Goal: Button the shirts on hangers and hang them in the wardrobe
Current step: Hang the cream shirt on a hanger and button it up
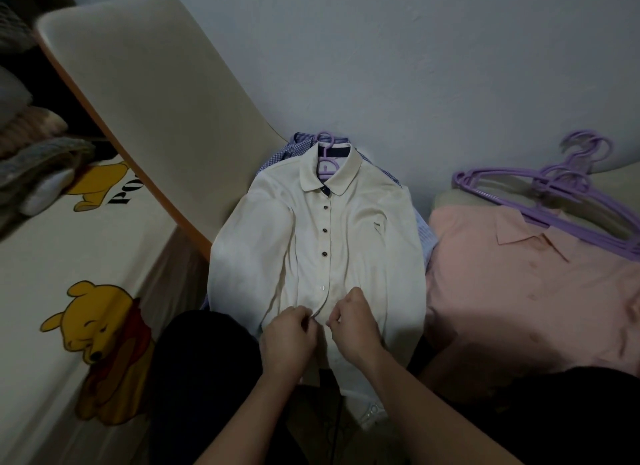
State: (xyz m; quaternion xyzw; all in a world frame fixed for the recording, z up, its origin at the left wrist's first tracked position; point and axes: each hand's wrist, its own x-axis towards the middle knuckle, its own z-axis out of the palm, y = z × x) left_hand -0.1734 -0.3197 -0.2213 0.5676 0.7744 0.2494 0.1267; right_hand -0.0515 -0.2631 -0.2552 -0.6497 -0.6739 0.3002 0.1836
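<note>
Right side: a pink shirt (519, 291) lies flat, just beside the cream one, with a stack of purple hangers (554, 191) resting on its collar end.
Left side: a cream chair (156, 101) with an orange edge leans near the shirt's left shoulder; beyond it is a bed sheet (52, 257) printed with yellow bears, with folded clothes (34, 160) at its far end.
Underneath: a blue checked shirt (294, 149) shows round the collar and the right edge of the cream one.
Room: a plain pale wall (415, 66) behind; the light is dim.
Cream shirt (363, 250): lies face up in front of the person's knees, between chair and pink shirt, on a purple hanger (327, 165) whose hook pokes out of the open collar. Three dark buttons (325, 230) are done up down the front, with a pale one below.
Left hand (289, 340): pinches the front edge near the hem.
Right hand (353, 321): pinches the facing edge, close beside the left.
</note>
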